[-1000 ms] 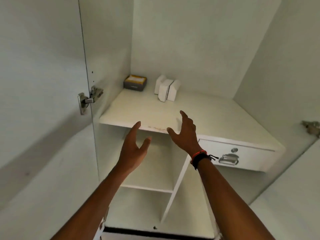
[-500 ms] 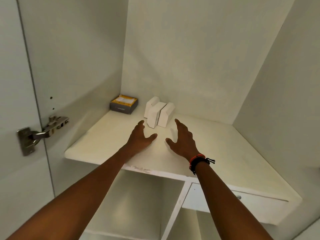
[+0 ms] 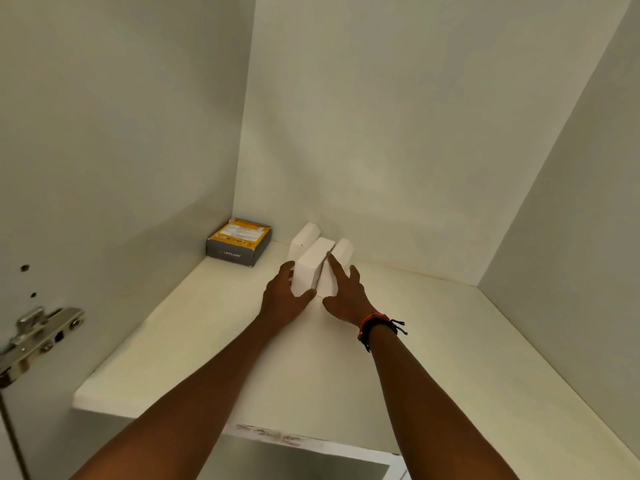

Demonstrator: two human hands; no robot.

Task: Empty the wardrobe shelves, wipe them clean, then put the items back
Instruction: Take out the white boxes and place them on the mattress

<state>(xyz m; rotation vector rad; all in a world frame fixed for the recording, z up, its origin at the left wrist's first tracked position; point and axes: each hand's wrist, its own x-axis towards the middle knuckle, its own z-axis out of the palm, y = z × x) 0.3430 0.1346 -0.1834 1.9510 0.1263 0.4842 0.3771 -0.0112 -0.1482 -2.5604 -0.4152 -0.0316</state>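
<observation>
Flanking the white boxes (image 3: 313, 258) at frame centre, both hands are on the shelf (image 3: 450, 341). Left hand (image 3: 284, 299) is spread wide, fingers against the left face of the front box (image 3: 311, 268) and thumb across its near end, not clamped. Right hand (image 3: 344, 296) is also spread, fingers fairly straight, index lying along the seam between the front box and the right-hand box (image 3: 343, 252). The three boxes stand upright, touching, near the back wall. Yellow-and-grey carton (image 3: 239, 242) lies flat in the back left corner, just beside them. Metal hinge (image 3: 38, 337) is at the left edge. Red-black wristband (image 3: 375, 325) is on the right wrist.
</observation>
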